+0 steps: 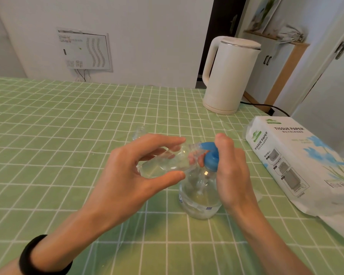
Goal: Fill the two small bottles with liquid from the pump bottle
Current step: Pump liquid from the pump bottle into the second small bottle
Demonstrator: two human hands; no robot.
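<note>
**Small bottle lying sideways, mouth at the pump spout**

The left hand (131,167) holds a clear small bottle (163,162) in the air. Its fingers (167,139) curve over the top of the bottle and the thumb supports it from beneath. The bottle's long axis runs nearly level, left to right, with the base toward the left palm and the open neck toward the blue pump head (211,157). The neck appears to meet the spout. Clear plastic overlaps clear plastic there, so whether it is actually seated cannot be confirmed.

The pump bottle (199,197) stands upright on the desk (68,135), directly below that junction. The right hand (230,171) is wrapped round the pump head, with fingertips showing under its left edge and the thumb raised above.

In my judgement, the next press depends on the neck staying in line with the spout, as a slight drop of the base end would send liquid outside. The fill level in the held bottle cannot be read.

A second small bottle (137,132) sits on the desk just behind the left hand, untouched and largely hidden.
</note>
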